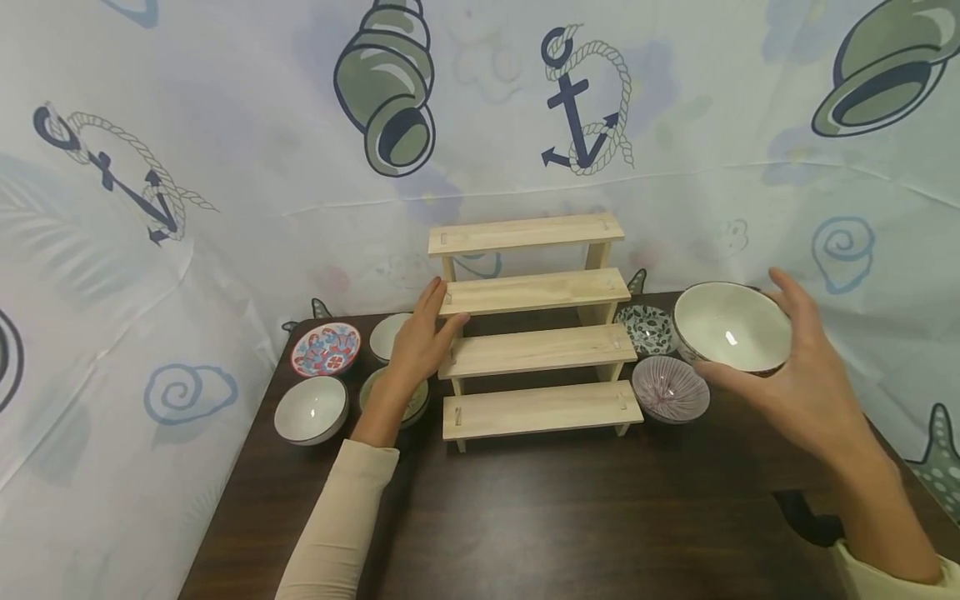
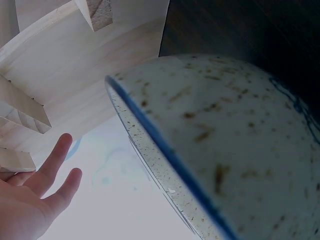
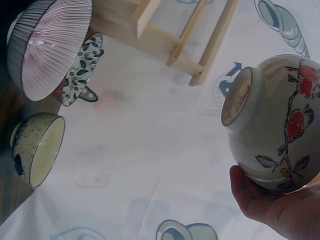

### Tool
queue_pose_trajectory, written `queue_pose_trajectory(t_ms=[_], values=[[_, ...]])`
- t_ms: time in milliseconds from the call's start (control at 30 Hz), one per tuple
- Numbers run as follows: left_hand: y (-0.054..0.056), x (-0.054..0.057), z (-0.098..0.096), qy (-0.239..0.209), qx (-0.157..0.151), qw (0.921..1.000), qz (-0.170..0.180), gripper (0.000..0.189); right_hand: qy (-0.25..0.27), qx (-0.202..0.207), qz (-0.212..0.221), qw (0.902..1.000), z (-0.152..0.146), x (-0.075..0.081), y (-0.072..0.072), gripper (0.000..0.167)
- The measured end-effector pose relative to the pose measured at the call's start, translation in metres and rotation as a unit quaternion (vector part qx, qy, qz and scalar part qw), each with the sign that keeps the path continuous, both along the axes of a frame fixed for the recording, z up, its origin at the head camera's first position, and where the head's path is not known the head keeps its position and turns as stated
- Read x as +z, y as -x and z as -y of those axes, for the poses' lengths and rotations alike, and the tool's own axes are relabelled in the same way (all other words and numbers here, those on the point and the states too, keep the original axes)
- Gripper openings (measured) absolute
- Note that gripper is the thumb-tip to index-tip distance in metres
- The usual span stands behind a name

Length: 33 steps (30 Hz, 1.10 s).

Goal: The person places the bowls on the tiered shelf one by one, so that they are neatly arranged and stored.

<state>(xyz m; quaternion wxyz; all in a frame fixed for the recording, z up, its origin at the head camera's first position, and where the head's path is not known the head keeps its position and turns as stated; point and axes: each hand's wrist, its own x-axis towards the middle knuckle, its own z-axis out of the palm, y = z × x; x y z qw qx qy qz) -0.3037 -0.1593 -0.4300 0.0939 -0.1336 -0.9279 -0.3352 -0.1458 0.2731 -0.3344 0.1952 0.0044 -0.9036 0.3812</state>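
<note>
In the head view my right hand (image 1: 813, 383) grips a white bowl (image 1: 731, 327) by its sides, thumb and fingers spread around the rim. It is held up above the right side of the table. The right wrist view shows the bowl's outside (image 3: 272, 135), painted with red fruit and dark leaves on a branch. My left hand (image 1: 420, 337) is at the left end of a four-step wooden stand (image 1: 540, 358), its fingers mostly straight beside the second board from the top. A speckled bowl with a blue rim (image 2: 220, 125) looms large near the left wrist.
On the left stand a red-and-blue patterned bowl (image 1: 326, 348), a white bowl (image 1: 311, 410) and another pale bowl (image 1: 384, 335). To the right are a purple striped bowl (image 1: 670, 389), a black-and-white leafy one (image 1: 645, 329) and a cream bowl (image 3: 40, 150). A printed cloth (image 1: 480, 108) hangs behind.
</note>
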Motion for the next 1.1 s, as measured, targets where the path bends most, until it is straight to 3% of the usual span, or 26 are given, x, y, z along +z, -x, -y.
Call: queue_pose_trajectory(t_ms=[400, 1100], values=[[-0.002, 0.001, -0.001, -0.002, 0.007, 1.0000, 0.002, 0.078, 0.003, 0.022, 0.013, 0.9997, 0.013, 0.012, 0.003, 0.125], [-0.002, 0.000, -0.001, -0.004, 0.009, 1.0000, -0.002, 0.077, 0.000, 0.067, -0.014, 0.9977, 0.041, 0.026, 0.015, 0.125]])
